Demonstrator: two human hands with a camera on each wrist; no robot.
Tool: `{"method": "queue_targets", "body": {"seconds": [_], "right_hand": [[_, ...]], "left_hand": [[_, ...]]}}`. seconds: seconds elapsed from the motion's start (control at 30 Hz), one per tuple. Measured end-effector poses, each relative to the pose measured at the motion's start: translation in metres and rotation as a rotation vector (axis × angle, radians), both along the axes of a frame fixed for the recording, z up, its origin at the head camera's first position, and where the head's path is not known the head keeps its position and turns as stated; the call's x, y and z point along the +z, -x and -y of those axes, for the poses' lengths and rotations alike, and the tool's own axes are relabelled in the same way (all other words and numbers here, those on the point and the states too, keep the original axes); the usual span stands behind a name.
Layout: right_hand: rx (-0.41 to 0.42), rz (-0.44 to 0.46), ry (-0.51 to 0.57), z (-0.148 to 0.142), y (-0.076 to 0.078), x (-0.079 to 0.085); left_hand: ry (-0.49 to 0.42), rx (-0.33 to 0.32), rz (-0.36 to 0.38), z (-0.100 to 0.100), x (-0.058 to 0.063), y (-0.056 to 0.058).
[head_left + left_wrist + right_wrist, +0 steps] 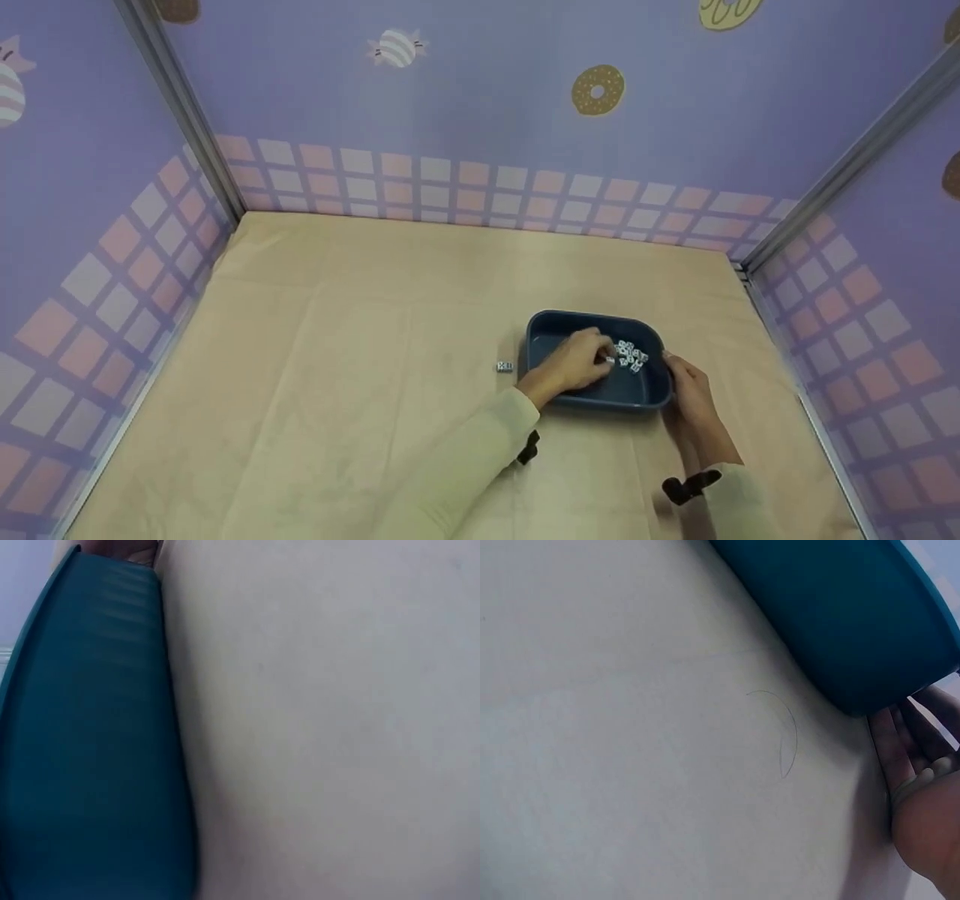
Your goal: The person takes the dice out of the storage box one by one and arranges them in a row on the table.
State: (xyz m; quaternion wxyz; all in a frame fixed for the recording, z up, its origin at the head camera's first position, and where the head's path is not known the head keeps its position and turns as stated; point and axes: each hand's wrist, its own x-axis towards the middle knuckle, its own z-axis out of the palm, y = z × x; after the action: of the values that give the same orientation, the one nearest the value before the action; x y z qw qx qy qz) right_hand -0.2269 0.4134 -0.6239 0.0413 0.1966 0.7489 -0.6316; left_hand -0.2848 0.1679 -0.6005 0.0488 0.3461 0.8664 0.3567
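One bin [604, 406], two dice [501, 367] outside, uncountable pile [630, 355] inside; your left hand [576, 360] pinches one die [610, 361] at its fingertips, right hand [691, 386] touches bin straight-fingered.

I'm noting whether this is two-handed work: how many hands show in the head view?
2. The left hand is inside the blue tub, beside the white dice; the right hand touches the tub's right end. Parts of each may be hidden.

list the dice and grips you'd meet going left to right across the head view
Loose dice outside the blue box → left grip → dice pile inside the box → right grip.
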Motion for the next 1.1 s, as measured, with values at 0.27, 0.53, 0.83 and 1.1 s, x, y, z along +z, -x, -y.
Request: {"method": "queue_targets", "body": {"seconds": [0.27, 0.53, 0.83, 1.1], "right_hand": [[0.033, 0.002, 0.006, 0.006, 0.000, -0.009], [0.027, -0.003, 0.017, 0.001, 0.002, -0.006], [0.018, 0.001, 0.001, -0.002, 0.002, 0.000], [0.019, -0.005, 0.026, -0.002, 0.001, 0.002]], "left_hand": [[-0.244, 0.007, -0.026, 0.041, 0.040, 0.002], [-0.144, 0.011, -0.085, 0.117, 0.070, 0.005], [0.097, 0.094, 0.070, 0.175, 0.041, -0.011], [0.176, 0.121, 0.070, 0.183, 0.015, -0.019]]}}
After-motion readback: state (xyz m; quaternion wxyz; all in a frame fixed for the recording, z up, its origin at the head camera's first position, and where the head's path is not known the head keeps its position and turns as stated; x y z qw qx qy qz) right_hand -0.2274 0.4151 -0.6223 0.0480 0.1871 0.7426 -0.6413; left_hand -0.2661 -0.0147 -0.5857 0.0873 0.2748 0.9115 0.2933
